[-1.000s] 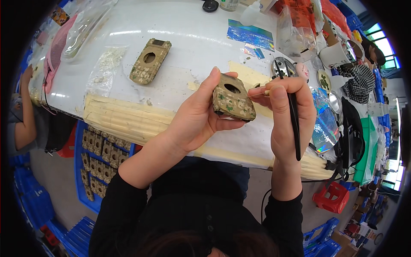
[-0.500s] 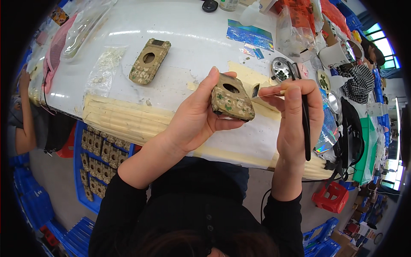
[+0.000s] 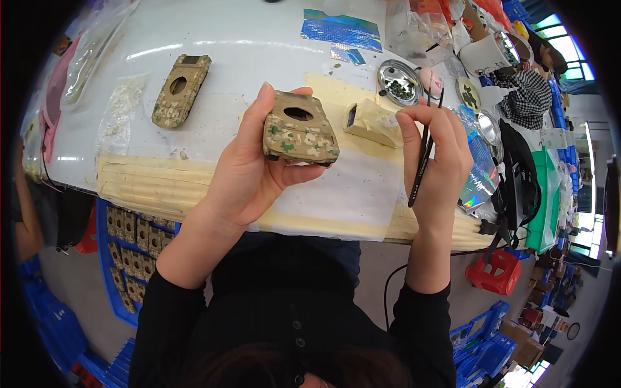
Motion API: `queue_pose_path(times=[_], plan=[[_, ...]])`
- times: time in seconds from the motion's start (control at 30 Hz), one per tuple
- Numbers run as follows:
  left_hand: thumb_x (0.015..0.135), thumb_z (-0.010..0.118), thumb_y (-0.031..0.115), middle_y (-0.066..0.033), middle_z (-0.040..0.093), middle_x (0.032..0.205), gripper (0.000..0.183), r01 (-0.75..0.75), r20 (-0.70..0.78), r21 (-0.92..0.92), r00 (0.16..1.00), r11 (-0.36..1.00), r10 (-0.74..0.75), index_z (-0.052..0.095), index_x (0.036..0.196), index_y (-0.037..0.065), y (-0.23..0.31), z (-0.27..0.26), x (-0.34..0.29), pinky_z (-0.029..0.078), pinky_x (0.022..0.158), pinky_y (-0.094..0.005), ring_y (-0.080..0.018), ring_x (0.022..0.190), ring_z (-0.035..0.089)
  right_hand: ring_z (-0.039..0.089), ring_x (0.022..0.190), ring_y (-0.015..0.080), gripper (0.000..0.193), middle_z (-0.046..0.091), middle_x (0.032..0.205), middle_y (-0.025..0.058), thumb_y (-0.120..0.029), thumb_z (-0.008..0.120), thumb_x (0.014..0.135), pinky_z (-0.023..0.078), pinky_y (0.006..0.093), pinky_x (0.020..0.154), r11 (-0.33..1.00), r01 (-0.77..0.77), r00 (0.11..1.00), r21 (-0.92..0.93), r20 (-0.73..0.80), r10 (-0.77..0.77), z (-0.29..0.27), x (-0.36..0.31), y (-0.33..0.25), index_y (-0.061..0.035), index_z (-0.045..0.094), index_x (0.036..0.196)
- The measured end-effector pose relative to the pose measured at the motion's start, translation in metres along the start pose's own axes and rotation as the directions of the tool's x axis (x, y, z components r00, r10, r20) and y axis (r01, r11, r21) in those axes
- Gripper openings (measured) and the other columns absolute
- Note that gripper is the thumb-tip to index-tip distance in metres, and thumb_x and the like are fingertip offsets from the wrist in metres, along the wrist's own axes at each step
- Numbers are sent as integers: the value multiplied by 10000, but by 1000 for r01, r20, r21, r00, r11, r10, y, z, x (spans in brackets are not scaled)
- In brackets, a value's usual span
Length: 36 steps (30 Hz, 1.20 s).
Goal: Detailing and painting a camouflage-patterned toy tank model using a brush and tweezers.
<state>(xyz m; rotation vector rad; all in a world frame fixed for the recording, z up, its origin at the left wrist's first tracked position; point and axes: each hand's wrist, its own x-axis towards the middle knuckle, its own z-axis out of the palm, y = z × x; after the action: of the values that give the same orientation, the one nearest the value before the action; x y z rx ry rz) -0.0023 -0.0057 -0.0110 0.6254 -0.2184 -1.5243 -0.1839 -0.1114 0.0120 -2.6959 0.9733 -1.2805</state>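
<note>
My left hand (image 3: 242,155) is wrapped round a camouflage-painted model tank hull (image 3: 301,134), tilted so that the round hole in its top faces up. Black tweezers (image 3: 422,165) are in my right hand (image 3: 443,155), their points rising past the fingers and their back end hanging below. The right thumb and forefinger are beside a block wrapped in cream tape (image 3: 372,124). Something pale shows at those fingertips, too small to make out. Farther left on the table lies a second camouflage hull (image 3: 193,87) with the same round hole.
A round metal dish (image 3: 383,83) with small dark-green pieces stands beyond the taped block. Shiny blue sheeting (image 3: 339,29) lies at the back. Cream padding (image 3: 149,181) runs along the front edge. A blue tray (image 3: 110,275) of several hulls sits below, left.
My right hand has moved down to the taped block, and the tweezers have tilted. A thin thread-like piece seen earlier at its fingertips no longer shows. The view has shifted right.
</note>
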Motion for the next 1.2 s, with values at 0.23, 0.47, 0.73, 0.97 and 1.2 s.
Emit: queue_pose_path(times=[0.23, 0.47, 0.73, 0.97, 1.2], plan=[[955, 303, 495, -181, 591, 906, 614, -18, -3, -5, 1000, 1000, 18, 337, 1342, 19, 1, 1, 0, 597, 580, -237, -216, 717, 661, 593, 934, 222, 398, 632, 963, 132, -138, 634, 848, 416, 322, 871, 894, -274, 958, 354, 181, 221, -34, -26, 4, 20, 467, 1173], [964, 279, 481, -206, 579, 917, 631, -11, 27, -27, 1000, 1000, 12, 267, 1376, 3, 0, 3, 0, 595, 560, -235, -225, 716, 655, 641, 842, 171, 252, 664, 884, 123, -52, 666, 815, 486, 256, 766, 630, -507, 843, 588, 492, 218, -47, -61, 26, 60, 570, 1019], [967, 262, 476, -234, 572, 937, 652, -15, 78, -34, 997, 999, 18, 187, 1401, -4, -1, -4, 4, 598, 548, -250, -249, 745, 651, 641, 787, 159, 100, 646, 841, 139, -44, 559, 893, 522, 259, 725, 308, -730, 678, 610, 590, 440, -38, -55, 26, 52, 529, 899], [942, 281, 532, -219, 607, 944, 636, 31, 96, -97, 995, 995, -22, 357, 1332, 35, -2, -7, 6, 606, 614, -295, -274, 754, 671, 641, 764, 152, 89, 638, 824, 119, -41, 552, 899, 520, 249, 707, 312, -751, 658, 582, 615, 435, -34, -56, 28, 47, 535, 899], [943, 280, 529, -230, 596, 956, 637, 43, 102, -118, 994, 992, -31, 346, 1338, 34, -1, -7, 6, 605, 609, -307, -286, 757, 667, 648, 719, 169, 164, 654, 799, 150, -115, 522, 927, 524, 251, 676, 408, -722, 692, 559, 581, 427, -32, -58, 29, 47, 534, 900]])
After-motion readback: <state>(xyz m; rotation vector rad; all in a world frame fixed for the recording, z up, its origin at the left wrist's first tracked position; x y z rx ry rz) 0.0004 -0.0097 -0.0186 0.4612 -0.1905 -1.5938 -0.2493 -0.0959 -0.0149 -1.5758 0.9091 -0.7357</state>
